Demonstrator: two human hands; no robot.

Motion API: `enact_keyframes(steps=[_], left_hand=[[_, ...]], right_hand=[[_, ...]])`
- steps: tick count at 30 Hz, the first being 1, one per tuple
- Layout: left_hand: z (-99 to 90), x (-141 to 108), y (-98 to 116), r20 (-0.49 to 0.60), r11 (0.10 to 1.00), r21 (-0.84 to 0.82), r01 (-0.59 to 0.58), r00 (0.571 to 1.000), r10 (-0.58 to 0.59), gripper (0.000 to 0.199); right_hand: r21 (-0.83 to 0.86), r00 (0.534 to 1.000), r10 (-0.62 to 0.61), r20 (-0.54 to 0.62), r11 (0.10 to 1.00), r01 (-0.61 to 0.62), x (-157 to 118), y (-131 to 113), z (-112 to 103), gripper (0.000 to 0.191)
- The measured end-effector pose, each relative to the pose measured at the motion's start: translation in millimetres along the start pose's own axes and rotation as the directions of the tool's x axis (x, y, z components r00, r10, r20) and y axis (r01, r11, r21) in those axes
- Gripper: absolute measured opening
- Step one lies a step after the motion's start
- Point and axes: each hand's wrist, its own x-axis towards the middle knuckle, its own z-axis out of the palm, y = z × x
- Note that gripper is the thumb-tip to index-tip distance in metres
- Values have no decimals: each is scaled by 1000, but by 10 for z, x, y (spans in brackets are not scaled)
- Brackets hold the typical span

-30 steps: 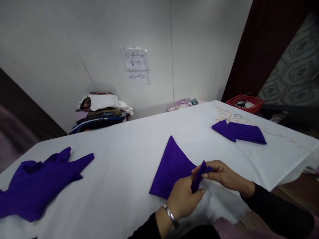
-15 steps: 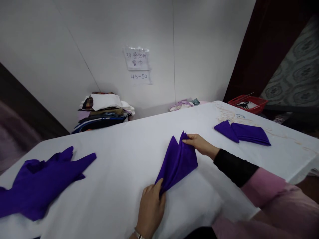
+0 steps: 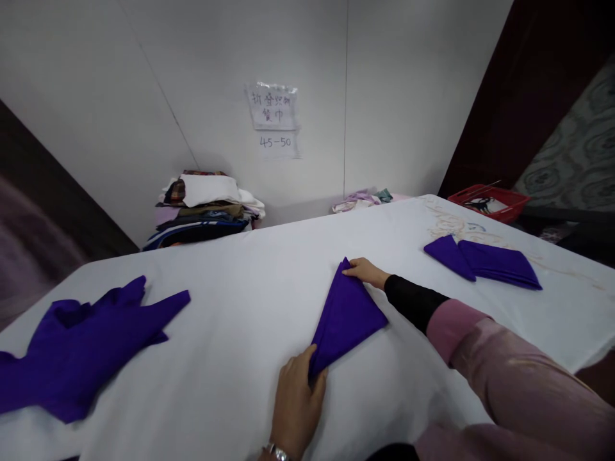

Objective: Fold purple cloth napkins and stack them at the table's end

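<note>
While fingers (image 3: 357,267) pinch, purple cloth (image 3: 350,315) pointing away, long axis near-to-far

The left hand (image 3: 298,404) points forward, back upward, thumb (image 3: 319,385) and fingers (image 3: 306,356) pinched. Ahead and to the right of it, the right hand (image 3: 367,271) pinches too, fingertips leftward, its arm (image 3: 456,330) slanting back rightward.

Your purple cloth (image 3: 352,315): folded triangle.
In front of you, layers showing along left edge, one tip pointing away from you.
</note>
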Motion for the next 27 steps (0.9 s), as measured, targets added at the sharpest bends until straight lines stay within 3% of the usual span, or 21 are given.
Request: enact_keyframes(steps=[12, 27], left_hand=[[-65, 64, 39, 43, 1000, -6, -8, 999, 8, 13], [-40, 60, -77, 30, 994, -15, 104, 994, -104, 14]], right_hand=[[-423, 994, -111, -12, 901, 96, 227, 71, 82, 26], [-628, 992, -113, -55, 777, 54, 261, 112, 129, 23]])
